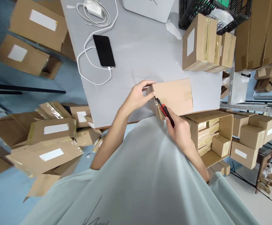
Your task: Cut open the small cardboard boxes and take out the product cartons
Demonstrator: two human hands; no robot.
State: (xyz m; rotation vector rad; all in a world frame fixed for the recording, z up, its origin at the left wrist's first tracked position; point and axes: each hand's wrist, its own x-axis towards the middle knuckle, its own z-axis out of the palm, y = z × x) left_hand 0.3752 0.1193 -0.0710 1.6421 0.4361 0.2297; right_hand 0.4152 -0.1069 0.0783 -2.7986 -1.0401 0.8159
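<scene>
A small brown cardboard box (173, 97) lies near the front edge of the grey table, with tape over its end. My left hand (135, 97) grips the box's left end, thumb at the top edge and fingers at the far corner. In my right hand (180, 128) is a red and black box cutter (166, 113). Its tip touches or nearly touches the taped left edge of the box, close to my left thumb. Whether the blade is in the cardboard I cannot tell.
On the table (140, 40) lie a black phone (104, 51), a white charging cable (86, 39) and part of a laptop (150, 7). Small boxes (197, 43) stand by a black crate (185, 15) at right. An open carton (226, 131) stands beside me; cartons (48, 153) crowd the left floor.
</scene>
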